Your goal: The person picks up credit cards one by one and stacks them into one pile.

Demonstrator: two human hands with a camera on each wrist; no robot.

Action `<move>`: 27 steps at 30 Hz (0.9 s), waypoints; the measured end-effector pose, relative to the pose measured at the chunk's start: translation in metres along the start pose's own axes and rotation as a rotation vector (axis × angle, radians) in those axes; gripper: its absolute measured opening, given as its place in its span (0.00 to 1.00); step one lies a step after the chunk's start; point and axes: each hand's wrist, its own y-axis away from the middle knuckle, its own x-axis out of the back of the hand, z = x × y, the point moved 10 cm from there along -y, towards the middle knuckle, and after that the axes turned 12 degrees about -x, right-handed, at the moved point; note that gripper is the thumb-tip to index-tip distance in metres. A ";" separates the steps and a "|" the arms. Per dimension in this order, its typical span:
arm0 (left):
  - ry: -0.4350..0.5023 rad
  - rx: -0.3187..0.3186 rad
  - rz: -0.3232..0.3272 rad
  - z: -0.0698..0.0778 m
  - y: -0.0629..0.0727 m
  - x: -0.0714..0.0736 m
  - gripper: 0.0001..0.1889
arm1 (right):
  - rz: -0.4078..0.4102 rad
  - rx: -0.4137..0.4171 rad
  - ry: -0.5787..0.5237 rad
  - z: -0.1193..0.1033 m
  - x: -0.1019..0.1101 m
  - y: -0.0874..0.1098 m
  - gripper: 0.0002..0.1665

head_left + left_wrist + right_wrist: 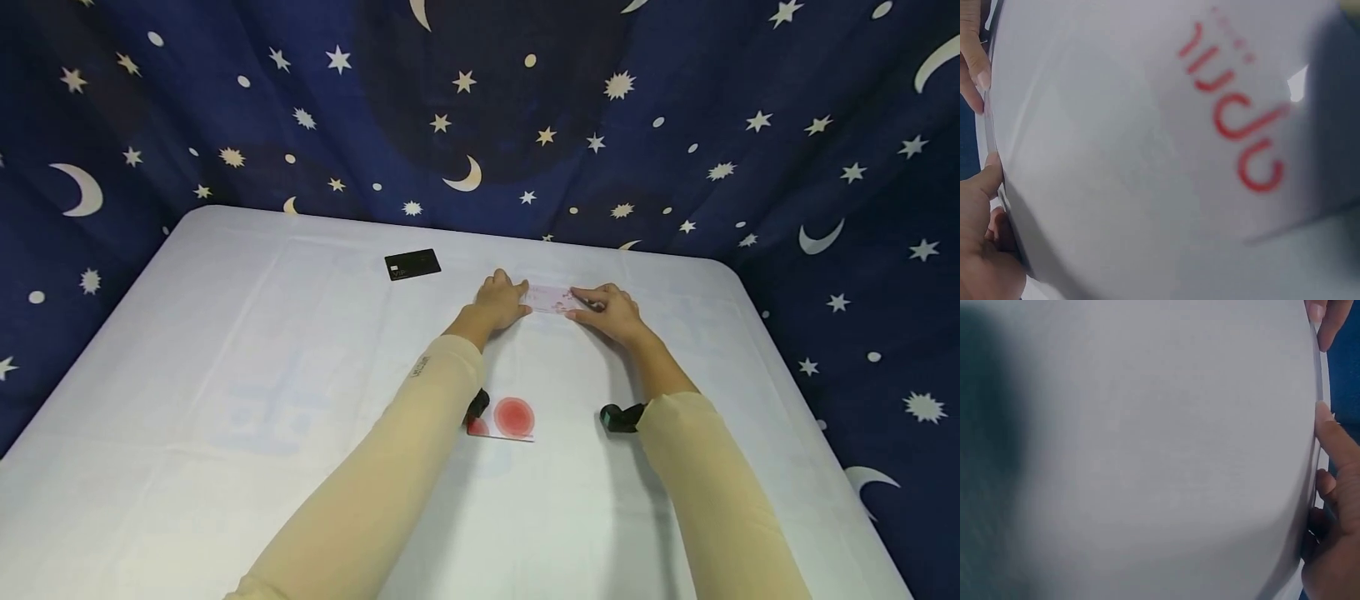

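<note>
A pale pink, partly see-through card (550, 298) with reddish print lies between my two hands at the far part of the table. My left hand (495, 302) holds its left end, index finger at the far edge and thumb at the near edge. The right hand (613, 315) holds the opposite end the same way. A small dark object (592, 303) shows between the right thumb and index finger; I cannot tell what it is. Both wrist views catch the hands, left (985, 237) and right (1338, 500), only at the border, with the card edge-on.
A black card (412, 264) marked VIP lies to the left near the back edge. Closer in, a white flat piece with a red circle (513, 417) is partly covered by the left sleeve and wrist camera. The white table (225, 350) ends at a dark blue starry cloth (525, 125).
</note>
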 end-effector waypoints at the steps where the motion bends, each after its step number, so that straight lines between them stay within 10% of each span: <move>1: 0.014 0.000 0.006 0.000 0.001 0.002 0.32 | -0.005 0.005 -0.006 -0.001 0.000 0.000 0.37; 27: 0.288 -0.022 0.184 -0.009 0.008 0.005 0.29 | -0.059 0.019 -0.273 -0.005 -0.004 0.007 0.31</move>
